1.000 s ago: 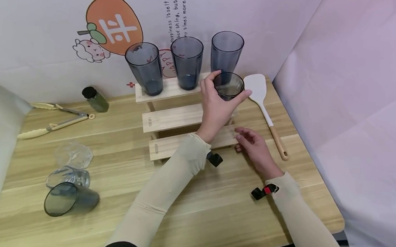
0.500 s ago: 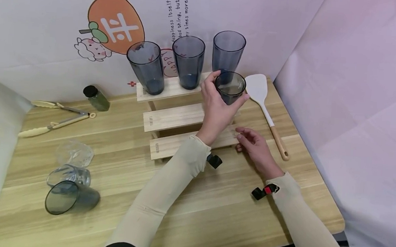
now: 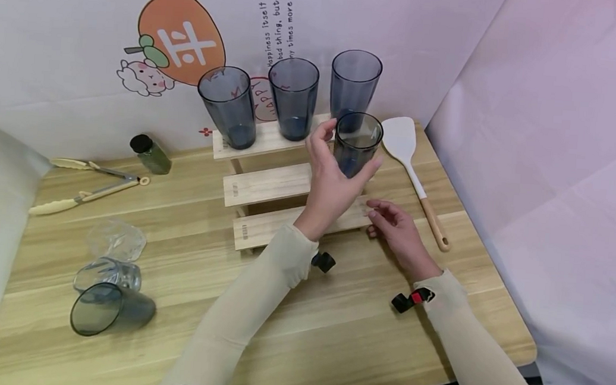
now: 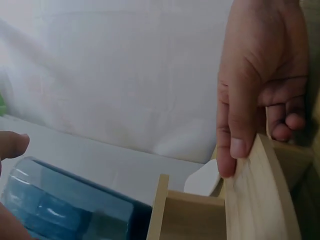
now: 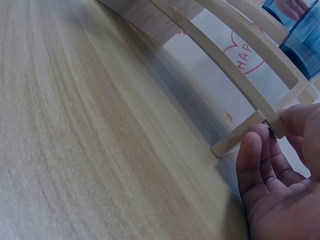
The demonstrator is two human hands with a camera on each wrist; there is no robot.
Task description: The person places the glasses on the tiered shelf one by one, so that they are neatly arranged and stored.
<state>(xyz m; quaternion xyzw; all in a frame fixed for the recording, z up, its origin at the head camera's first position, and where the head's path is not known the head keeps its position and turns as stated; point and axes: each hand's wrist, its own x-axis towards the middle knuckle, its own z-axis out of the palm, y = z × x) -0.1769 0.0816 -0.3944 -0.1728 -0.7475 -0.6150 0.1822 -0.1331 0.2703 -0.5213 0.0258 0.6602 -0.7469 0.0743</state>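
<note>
A three-step wooden rack (image 3: 268, 185) stands on the table. A dark blue-grey drinking glass (image 3: 356, 151) stands at the right end of its middle step, its base partly hidden. My left hand (image 3: 332, 185) is spread around this glass, thumb and fingers parted from its wall. In the left wrist view, a gap shows between the fingers and the glass (image 4: 70, 200). My right hand (image 3: 399, 231) pinches the right end of the lowest step, thumb on top and fingers curled below, as the right wrist view shows at the step's end (image 5: 272, 122).
Three tall glasses (image 3: 293, 99) stand along the top step. A white spatula (image 3: 404, 148) lies right of the rack. At left are tongs (image 3: 99, 184), a black-capped jar (image 3: 152, 155), a tipped dark glass (image 3: 133, 311) and clear glasses (image 3: 117, 242).
My left hand has let go of the glass and drawn back slightly toward me and to the left. The glass stays in place. The right hand has not moved.
</note>
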